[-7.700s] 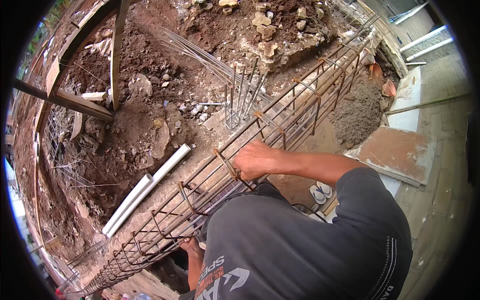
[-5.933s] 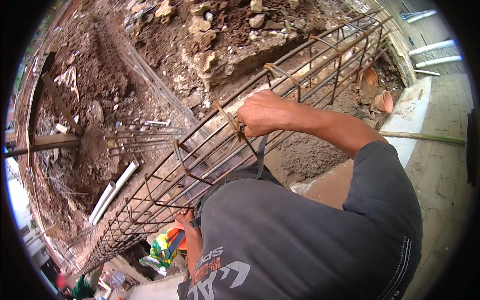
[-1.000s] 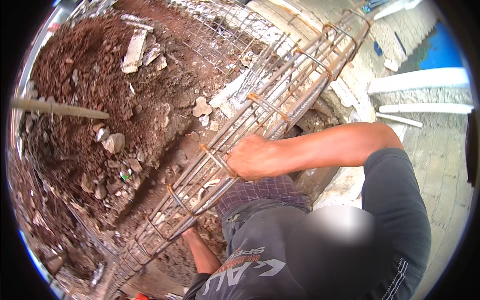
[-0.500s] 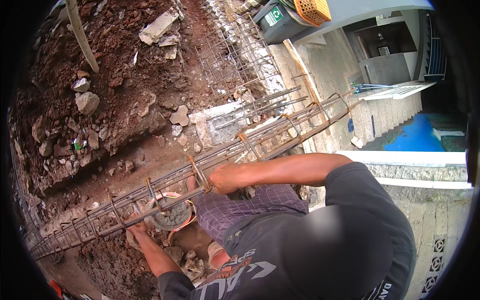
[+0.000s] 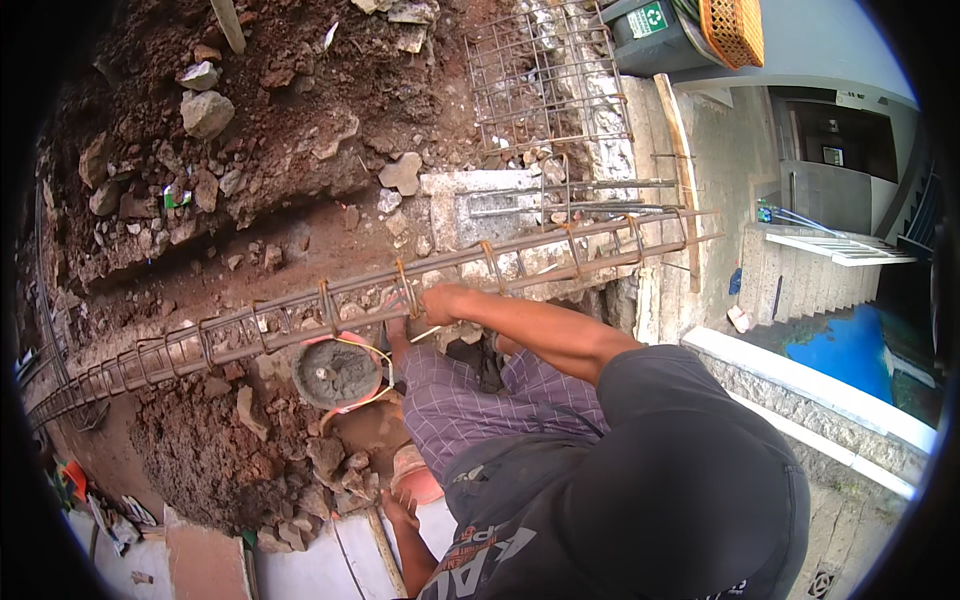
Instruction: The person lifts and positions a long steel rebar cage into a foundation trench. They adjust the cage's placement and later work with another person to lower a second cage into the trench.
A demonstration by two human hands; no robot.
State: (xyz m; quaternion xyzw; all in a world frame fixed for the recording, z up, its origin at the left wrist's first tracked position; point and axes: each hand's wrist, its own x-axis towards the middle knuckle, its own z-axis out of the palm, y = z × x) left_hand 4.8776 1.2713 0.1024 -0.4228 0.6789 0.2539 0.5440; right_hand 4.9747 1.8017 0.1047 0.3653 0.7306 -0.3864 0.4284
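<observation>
A long rebar cage (image 5: 240, 329) of steel bars tied with square stirrups runs across the view from lower left to upper right. My right hand (image 5: 442, 302), with the arm stretched out, is closed around its near side beside a stirrup; the fingertips are partly hidden. Low in the view my left hand (image 5: 402, 509) is off the cage, holding nothing I can see, its fingers apart near a tilted orange-red bucket (image 5: 418, 474). A round bucket of wet grey mortar (image 5: 338, 374) stands under the cage by my foot.
Rubble and a dark heap (image 5: 205, 455) lie at the left. Beyond the trench rises reddish soil with rocks (image 5: 207, 115). A wire-like steel mesh (image 5: 545, 85) and a wooden plank (image 5: 678, 150) lie farther off. A grey bin (image 5: 640, 45), stairs and a white ledge (image 5: 800, 375) are right.
My left hand has let go of the cage and drawn back toward my body. My right hand still grips the cage. The view has turned, so the cage sits higher and flatter.
</observation>
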